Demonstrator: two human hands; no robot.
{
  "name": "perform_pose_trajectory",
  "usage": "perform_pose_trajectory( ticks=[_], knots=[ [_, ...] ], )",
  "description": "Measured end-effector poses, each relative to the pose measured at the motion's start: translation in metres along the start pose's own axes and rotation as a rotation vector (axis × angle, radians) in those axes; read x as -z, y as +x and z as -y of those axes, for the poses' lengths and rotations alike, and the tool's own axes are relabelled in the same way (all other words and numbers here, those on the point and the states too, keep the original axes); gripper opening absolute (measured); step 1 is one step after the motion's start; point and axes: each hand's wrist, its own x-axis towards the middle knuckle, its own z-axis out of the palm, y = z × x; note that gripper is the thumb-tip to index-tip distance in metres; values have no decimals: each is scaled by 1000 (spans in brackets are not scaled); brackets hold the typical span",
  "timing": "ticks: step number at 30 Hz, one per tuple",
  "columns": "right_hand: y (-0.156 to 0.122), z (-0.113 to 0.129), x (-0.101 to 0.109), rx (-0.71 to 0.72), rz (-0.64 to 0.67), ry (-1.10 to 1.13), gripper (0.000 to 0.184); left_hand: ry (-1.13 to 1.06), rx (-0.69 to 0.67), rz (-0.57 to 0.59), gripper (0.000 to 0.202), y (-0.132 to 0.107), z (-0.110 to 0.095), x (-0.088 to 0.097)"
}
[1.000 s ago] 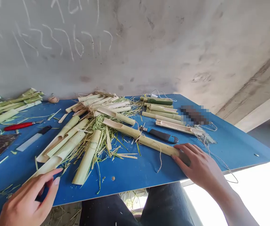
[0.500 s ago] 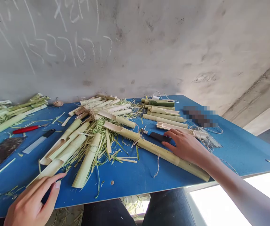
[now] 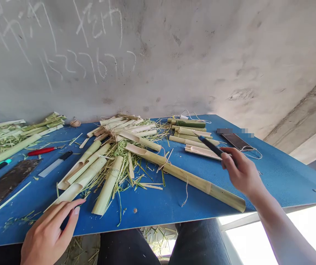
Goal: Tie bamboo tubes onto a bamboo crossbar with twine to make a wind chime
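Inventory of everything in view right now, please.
Board: one, blue, under everything.
Long bamboo tube: one, pale green, front centre.
Split bamboo: several, pale green, left.
Bamboo sections: several, green, far right.
Grass shreds: heap, green, centre.
Red-handled tool: one, red, left.
Utility knife: one, black, left.
Phone: one, dark, right.
Twine ball: one, tan, far edge.
Wall: one, grey, behind.
Knife: one, black and blue, right.
Left hand: open, over board's near edge.
Right hand: shut on Knife.
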Motion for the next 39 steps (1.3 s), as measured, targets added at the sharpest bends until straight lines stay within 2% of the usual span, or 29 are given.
perform_pose_trajectory(
  ticks=[3,5,10,13,17,24,30,34,36,39],
  knots=[
    [-27,3,13,-312,34,340,65,33,-66,-6,24,5,-3,5],
    [-45,4,19,-427,61,484,61,30,-84,1,24,8,-4,7],
    [-72,6,31,-441,-109,648,64,-14,-16,12,29,12,-9,11],
    [-82,15,34,-486,18,719,65,-45,24,19,31,13,-13,13],
    [-94,35,28,-482,130,650,51,-51,41,55,33,14,-18,17],
    [-100,56,23,-406,192,469,51,-33,47,70,35,13,-20,19],
    [-106,65,26,-442,149,384,58,-57,60,72,35,12,-20,19],
    [-112,66,21,-445,123,350,73,-48,20,41,34,10,-16,16],
    [-116,62,19,-429,89,330,81,-36,-10,18,33,9,-13,14],
    [-119,48,23,-406,18,295,83,-16,-52,-2,32,7,-10,10]
  ],
)
